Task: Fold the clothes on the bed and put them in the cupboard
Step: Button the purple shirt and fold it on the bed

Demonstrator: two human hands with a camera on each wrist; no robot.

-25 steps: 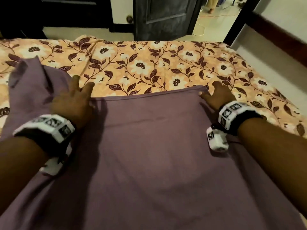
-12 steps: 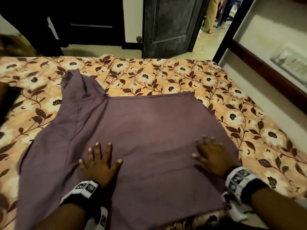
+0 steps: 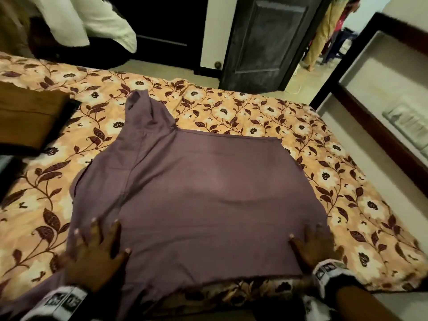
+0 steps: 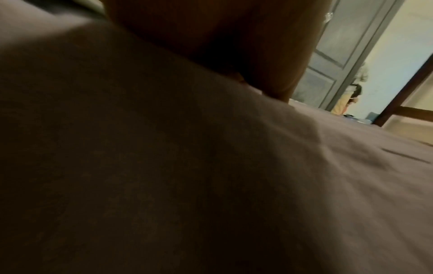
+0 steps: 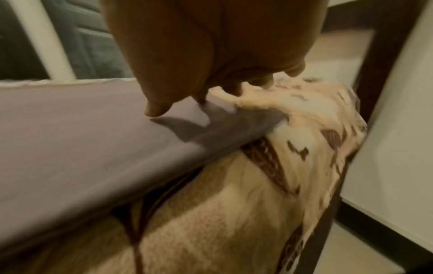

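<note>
A purple garment [image 3: 208, 193] lies spread flat on the bed [image 3: 254, 117], which has an orange sheet with dark leaves and pale flowers. The main part of the garment is a smooth, wide shape in the middle of the bed. One narrow part, maybe a sleeve [image 3: 143, 114], sticks up from its far left corner toward the far edge of the bed.

The left hand [image 3: 97, 253] lies flat on the garment near its near left side, with the fingers spread wide and straight. The right hand [image 3: 315, 246] presses on the garment's near right corner, fingers straight and close together. In the right wrist view the fingertips [image 5: 154, 109] touch the purple cloth right at its edge, beside the flowered sheet. The left wrist view is dark and blurry, so it shows little more than purple cloth [image 4: 328, 176] close under the hand.

A brown pillow [image 3: 30, 114] sits on the bed, far to the left of the garment. Past the far edge of the bed stands a dark door [image 3: 261, 42], partly open. Something white [image 3: 92, 19] hangs past the bed's far left corner.
</note>
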